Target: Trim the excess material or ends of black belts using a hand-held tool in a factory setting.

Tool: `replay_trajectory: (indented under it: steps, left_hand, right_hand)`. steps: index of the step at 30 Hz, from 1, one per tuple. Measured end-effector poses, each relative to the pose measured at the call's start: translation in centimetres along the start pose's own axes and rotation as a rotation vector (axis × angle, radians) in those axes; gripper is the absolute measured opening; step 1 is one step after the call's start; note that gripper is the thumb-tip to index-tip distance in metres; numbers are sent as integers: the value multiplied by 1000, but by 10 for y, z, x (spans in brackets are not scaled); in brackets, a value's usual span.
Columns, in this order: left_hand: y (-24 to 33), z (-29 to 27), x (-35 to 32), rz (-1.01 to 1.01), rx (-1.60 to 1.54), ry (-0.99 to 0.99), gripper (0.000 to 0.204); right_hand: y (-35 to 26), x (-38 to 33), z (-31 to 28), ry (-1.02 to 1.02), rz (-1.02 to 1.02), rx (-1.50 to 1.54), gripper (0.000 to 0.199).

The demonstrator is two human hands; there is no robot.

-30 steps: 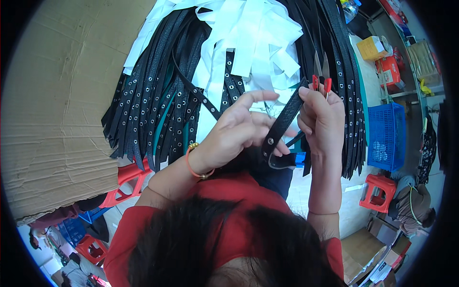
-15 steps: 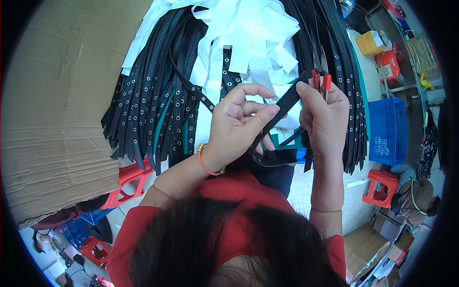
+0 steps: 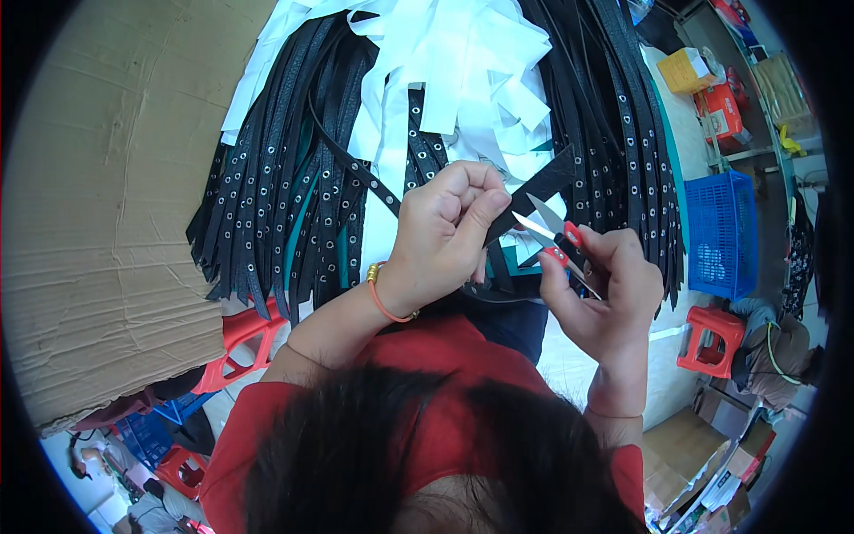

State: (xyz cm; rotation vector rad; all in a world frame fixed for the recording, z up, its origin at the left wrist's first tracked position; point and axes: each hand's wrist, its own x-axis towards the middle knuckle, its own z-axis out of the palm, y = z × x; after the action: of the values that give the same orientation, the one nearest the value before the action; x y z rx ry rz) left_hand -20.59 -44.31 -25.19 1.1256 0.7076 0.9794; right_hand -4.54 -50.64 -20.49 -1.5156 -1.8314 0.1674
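A black leather-look belt strap (image 3: 544, 184) is pinched between the thumb and curled fingers of my left hand (image 3: 449, 222), its free end slanting up to the right. In my right hand (image 3: 614, 289) is a pair of small scissors (image 3: 571, 237) with red and black grips. Their blades are spread and point up-left, close beside the strap near my left fingertips. Whether they touch it, I cannot tell. Black belts with metal eyelets hang in a thick bundle on the left (image 3: 276, 187) and another on the right (image 3: 632, 169). White strips (image 3: 454, 80) lie heaped between them.
A large cardboard sheet (image 3: 116, 205) covers the left side. Red plastic stools stand at left (image 3: 240, 343) and right (image 3: 712, 343). A blue crate (image 3: 721, 236) sits at the right, with boxes (image 3: 687, 71) behind it. Other people are at the lower left and far right.
My right hand has let go of the strap's end and moved down. The scissors have swung from tucked in the palm to pointing at the strap. My left fingers have curled closer.
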Motion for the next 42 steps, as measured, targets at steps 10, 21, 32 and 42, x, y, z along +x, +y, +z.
replay_trajectory:
  steps: [10, 21, 32, 42]
  left_hand:
    - [2, 5, -3, 187, 297, 64, 7]
    - [8, -1, -11, 125, 233, 90, 5]
    - [6, -1, -8, 86, -14, 71, 12]
    - [23, 2, -21, 77, -171, -24, 37]
  right_hand:
    - [2, 6, -1, -39, -217, -208, 28]
    - [-3, 5, 8, -31, -206, -136, 20]
    - [7, 19, 22, 167, 703, 878, 23]
    - [-1, 59, 29, 12, 766, 1098, 17]
